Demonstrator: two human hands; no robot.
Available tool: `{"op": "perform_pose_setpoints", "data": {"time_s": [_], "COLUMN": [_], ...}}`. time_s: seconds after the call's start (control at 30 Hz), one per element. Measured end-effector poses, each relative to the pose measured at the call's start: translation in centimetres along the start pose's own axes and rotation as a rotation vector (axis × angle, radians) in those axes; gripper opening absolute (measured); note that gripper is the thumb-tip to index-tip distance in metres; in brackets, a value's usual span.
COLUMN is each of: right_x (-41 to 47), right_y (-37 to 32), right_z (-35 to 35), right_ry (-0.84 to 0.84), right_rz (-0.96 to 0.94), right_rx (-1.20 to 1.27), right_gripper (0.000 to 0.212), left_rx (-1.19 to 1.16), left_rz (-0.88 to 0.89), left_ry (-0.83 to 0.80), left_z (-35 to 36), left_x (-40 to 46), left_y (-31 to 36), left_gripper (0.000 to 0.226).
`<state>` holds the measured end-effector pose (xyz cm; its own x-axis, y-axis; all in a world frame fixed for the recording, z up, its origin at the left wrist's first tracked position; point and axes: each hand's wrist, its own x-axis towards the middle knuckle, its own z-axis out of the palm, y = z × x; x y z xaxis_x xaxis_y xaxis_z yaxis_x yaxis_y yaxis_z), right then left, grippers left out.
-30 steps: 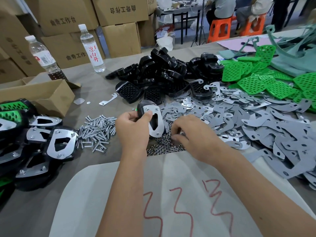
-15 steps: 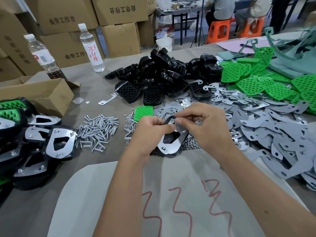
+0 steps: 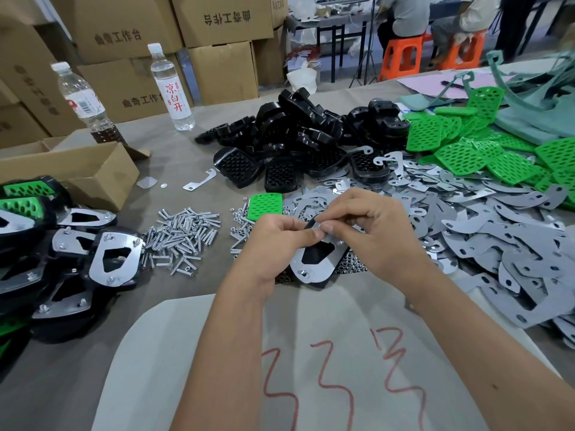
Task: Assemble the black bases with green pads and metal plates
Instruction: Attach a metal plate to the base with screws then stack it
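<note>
Two water bottles stand near stacked cardboard boxes, orange stools behind

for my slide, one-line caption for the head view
Both hands hold a black base with metal plate above the nuts.

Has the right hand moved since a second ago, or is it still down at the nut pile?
Yes. The right hand has lifted off the nut pile and gone left to the held black base, fingertips meeting the left hand.
</note>
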<state>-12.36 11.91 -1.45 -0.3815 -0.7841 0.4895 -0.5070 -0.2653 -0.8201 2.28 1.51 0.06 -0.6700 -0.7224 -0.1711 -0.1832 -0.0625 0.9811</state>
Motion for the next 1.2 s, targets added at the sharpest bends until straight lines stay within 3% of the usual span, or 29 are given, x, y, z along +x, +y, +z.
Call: {"op": "perform_pose_setpoints", "data": {"time_s": [0.27, 0.37, 0.47, 0.73, 0.93, 1.0, 1.07, 1.2], "right_x": [0.1, 0.1, 0.1, 0.2, 0.2, 0.2, 0.2, 0.3], "right_y": [0.4, 0.5, 0.4, 0.4, 0.3, 0.3, 0.4, 0.6], "right_z": [-0.3, -0.3, -0.2, -1.0, -0.9, -0.7, -0.7, -1.4], "right_ry": [-0.015, -0.005, -0.006, -0.079, -0.005, -0.006, -0.051, -0.167], "right_rz": [0.128, 0.148, 0.114, -0.012, -0.001, -0.006, -0.002, 0.047], "right_rx": [0.107, 0.126, 0.076, -0.052, -0.077, -0.052, -0.024, 0.035], "right_gripper": [0.022, 0.019, 0.016, 0.016, 0.011, 0.01, 0.009, 0.019], "left_rx": [0.039, 0.005, -0.002, -0.04, -0.01, -0.016, -0.025, -0.026], "left_rz": [-0.014, -0.059, -0.066, -0.091, -0.092, -0.09, -0.096, -0.095], "left_ry": [-0.028, 0.004, -0.005, 0.014, -0.016, -0.03, -0.038, -0.067], "left_z": [-0.1, -0.2, -0.3, -0.3, -0.3, -0.3, -0.5, -0.6], "left_x": [0.1, 0.2, -0.1, -0.2, -0.3, -0.5, -0.6, -0.7], "left_y": [0.0, 0.0, 0.2, 0.4, 0.4, 0.6, 0.7, 0.9], "left_gripper": [0.008, 0.018, 0.002, 0.024, 0.027, 0.039, 0.052, 0.05]}}
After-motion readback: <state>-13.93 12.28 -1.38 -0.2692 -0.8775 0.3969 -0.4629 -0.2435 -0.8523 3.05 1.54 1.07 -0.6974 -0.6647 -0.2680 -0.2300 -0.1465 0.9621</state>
